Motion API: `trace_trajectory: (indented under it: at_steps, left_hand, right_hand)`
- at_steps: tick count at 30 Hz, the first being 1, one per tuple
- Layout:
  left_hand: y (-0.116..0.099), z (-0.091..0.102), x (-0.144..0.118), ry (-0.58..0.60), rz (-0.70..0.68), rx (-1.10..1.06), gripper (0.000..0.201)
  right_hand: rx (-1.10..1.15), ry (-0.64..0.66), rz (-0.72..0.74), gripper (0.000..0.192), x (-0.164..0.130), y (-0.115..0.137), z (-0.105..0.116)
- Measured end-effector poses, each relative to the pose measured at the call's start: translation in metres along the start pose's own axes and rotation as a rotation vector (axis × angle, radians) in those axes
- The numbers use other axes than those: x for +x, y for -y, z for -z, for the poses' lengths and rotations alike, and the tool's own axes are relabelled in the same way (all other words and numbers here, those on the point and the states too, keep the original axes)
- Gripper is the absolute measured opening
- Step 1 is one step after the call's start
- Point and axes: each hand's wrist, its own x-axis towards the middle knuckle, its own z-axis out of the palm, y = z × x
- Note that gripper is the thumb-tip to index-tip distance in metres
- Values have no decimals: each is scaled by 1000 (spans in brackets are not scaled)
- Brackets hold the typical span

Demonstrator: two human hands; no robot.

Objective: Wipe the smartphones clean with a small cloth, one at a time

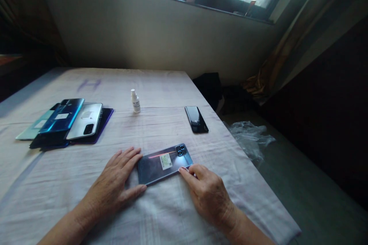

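left hand (115, 183): open, flat on cloth, fingers against left end of grey-blue smartphone (164, 163)
right hand (208, 193): loosely curled, fingertips touching phone's near right edge
phone: back up, white sticker, lying mid white-clothed bench (161, 88)
beyond: small white dropper bottle (135, 101), black phone (196, 119)
left: stack of phones (67, 122)

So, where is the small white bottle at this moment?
In the head view the small white bottle stands upright on the cloth-covered table, toward its far side. It is between the stack of phones on the left and the black phone on the right.
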Motion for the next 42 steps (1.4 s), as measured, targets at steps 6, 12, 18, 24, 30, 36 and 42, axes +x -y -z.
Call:
trace_trajectory:
  at_steps: [6,12,18,24,30,36,42]
  left_hand:
    - [1,0,1,-13,-38,1,72]
    - [1,-1,2,-29,-63,13,68]
    - [-1,4,5,-39,-43,-6,59]
    - [-2,6,7,-14,-8,-32,57]
    - [-4,8,8,-6,21,-55,56]
    - [-4,8,9,-4,61,-83,55]
    - [-5,9,9,18,88,-99,52]
  right_hand:
    - [-83,-11,-102,40,-6,-12,6]
    - [-130,-93,-130,40,-2,-16,5]
    - [-107,-169,-64,39,8,-10,5]
    - [-81,-208,25,38,21,0,3]
    - [-116,-221,51,37,23,-5,1]
    - [-186,-258,-29,36,21,-20,1]
    - [-162,-253,17,37,27,-10,-1]
